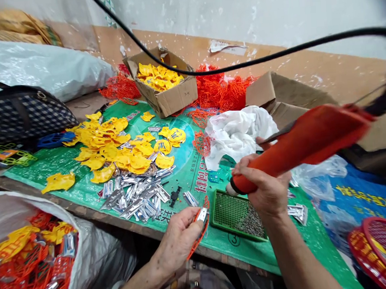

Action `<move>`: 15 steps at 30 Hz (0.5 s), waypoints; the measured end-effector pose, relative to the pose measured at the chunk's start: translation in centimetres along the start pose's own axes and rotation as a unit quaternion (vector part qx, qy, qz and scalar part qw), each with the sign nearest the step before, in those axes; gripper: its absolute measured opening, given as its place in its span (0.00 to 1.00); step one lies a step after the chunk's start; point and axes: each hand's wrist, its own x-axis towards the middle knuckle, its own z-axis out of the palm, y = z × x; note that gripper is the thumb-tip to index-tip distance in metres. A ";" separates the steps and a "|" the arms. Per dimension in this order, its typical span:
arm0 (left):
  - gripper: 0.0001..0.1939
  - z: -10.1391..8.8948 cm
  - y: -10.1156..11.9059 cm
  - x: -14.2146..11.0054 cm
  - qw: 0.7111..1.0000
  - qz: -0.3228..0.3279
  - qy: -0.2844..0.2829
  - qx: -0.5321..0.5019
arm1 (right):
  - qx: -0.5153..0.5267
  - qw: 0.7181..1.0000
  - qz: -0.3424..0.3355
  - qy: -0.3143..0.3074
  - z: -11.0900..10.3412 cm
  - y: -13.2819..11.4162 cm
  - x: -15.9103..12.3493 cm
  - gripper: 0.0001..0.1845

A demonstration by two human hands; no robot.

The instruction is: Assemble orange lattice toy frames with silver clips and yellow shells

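Note:
My left hand (181, 231) pinches an orange plastic part with a shiny metal clip (202, 214) on it, near the table's front edge. My right hand (265, 185) is wrapped round an orange electric screwdriver (298, 143) with a cable at its rear. The screwdriver's tip points down left, over a green basket (218, 224) with small screws (251, 222) heaped at its right end. Left of the basket lies a pile of silver metal clips (137, 197). Yellow plastic parts (110, 141) are heaped behind the clips.
A cardboard box (173, 99) of yellow parts stands at the back, beside orange netted pieces (225, 91). White cloth (238, 130) lies behind the basket. A white sack (98, 252) of orange and yellow pieces is at front left. A black cable (207, 71) hangs across the view.

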 end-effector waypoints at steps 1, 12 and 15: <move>0.15 0.0 -0.1 0.0 1.000 0.001 -0.001 -0.003 | 0.020 1.000 0.002 -0.011 0.2 -0.8 -0.3 0.14; 0.21 0.5 -0.3 0.1 0.999 0.003 -0.001 -0.051 | 0.053 0.994 0.034 -0.087 2.1 -3.3 -3.6 0.26; 0.22 0.5 -0.2 0.1 0.999 0.000 -0.001 -0.053 | 0.043 0.995 0.041 -0.080 2.3 -3.0 -3.7 0.24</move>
